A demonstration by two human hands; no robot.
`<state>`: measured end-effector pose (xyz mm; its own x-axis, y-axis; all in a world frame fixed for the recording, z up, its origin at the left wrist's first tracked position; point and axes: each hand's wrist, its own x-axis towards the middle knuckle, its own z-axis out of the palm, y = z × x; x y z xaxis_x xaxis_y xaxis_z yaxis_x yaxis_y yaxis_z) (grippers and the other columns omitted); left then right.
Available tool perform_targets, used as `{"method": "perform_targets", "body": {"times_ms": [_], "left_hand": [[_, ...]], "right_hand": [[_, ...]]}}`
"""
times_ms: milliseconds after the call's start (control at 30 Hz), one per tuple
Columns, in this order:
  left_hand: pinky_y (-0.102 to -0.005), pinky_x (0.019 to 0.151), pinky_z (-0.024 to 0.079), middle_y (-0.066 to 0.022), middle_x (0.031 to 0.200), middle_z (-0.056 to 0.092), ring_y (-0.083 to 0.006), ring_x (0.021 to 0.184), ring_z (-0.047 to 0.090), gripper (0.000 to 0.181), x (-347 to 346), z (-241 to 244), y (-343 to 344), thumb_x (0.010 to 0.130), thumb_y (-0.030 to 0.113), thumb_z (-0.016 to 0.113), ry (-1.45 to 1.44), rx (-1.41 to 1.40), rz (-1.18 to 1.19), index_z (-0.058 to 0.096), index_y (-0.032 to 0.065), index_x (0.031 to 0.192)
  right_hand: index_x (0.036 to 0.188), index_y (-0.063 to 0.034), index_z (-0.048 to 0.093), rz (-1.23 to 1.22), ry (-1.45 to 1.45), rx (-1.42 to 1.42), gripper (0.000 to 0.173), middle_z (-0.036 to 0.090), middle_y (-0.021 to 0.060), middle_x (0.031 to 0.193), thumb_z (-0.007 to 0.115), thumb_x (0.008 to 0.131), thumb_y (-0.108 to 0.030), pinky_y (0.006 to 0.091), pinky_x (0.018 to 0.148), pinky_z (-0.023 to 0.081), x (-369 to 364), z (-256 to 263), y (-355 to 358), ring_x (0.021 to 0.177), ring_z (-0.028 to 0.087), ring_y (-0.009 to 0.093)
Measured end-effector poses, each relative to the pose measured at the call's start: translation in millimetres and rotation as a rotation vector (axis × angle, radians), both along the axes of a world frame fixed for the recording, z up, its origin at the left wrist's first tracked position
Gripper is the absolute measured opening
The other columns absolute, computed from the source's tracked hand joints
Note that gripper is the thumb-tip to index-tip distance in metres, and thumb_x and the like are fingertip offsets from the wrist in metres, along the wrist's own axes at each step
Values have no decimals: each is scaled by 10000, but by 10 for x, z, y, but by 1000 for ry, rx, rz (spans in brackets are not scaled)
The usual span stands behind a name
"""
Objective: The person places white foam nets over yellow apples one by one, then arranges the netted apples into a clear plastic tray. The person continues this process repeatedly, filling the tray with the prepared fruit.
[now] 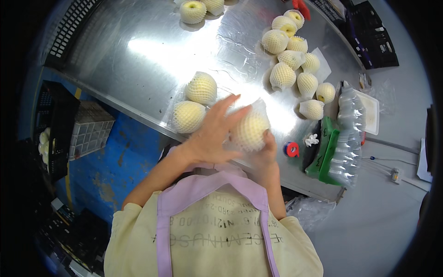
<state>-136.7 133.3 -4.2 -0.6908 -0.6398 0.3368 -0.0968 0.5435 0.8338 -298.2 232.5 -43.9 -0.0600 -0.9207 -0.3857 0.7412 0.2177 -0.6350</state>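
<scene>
A pale yellow fruit in a white foam net (pixel 252 130) is held up over the near edge of the steel table (pixel 138 90). My right hand (pixel 269 145) grips it from the right, its fingers partly hidden behind the fruit. My left hand (pixel 216 133), blurred, is spread at the fruit's left side with fingers apart; whether it touches is unclear. Just left of it, two netted fruits (pixel 201 88) (pixel 188 117) sit in what looks like a clear plastic tray (pixel 172 116).
Several netted fruits (pixel 283 76) lie at the right, near a red tape dispenser (pixel 291 149), crumpled white paper (pixel 311 140), a green holder (pixel 323 155) and stacked clear plastic trays (pixel 347 138). More fruits (pixel 192 12) lie at the far side. Black crates (pixel 57 128) stand at the left.
</scene>
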Motion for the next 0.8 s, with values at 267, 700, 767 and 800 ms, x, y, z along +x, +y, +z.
{"method": "perform_targets", "body": {"times_ms": [267,700,767,800], "left_hand": [[-521,1107,151,-83,1417,349,-338,1364,201,432,173,-425,-761,890,290,538,-483,-293,214,467,208,1308],[-480,1091,197,-67,1368,389,-329,1323,263,329,242,-853,-955,924,253,464,-518,-70,152,500,190,1245],[-460,1083,221,-73,1359,399,-334,1306,285,325,239,-864,-946,918,247,472,-500,-89,154,509,180,1234],[-457,1082,225,-74,1355,403,-334,1305,288,323,234,-874,-948,915,246,476,-490,-73,158,512,179,1230]], "right_hand": [[1314,11,357,136,971,-113,841,504,160,1215,797,640,-232,355,926,435,-253,135,-659,1081,527,275],[1232,-101,451,432,1954,-460,797,496,116,1179,787,521,-232,429,948,338,-119,-123,-1068,1130,461,300],[1224,-114,457,455,2022,-440,795,505,98,1161,782,512,-251,441,952,312,-124,-156,-1079,1140,449,293],[1227,-115,456,455,2024,-410,798,501,95,1162,783,514,-260,473,967,294,-123,-196,-1075,1146,439,296]]}}
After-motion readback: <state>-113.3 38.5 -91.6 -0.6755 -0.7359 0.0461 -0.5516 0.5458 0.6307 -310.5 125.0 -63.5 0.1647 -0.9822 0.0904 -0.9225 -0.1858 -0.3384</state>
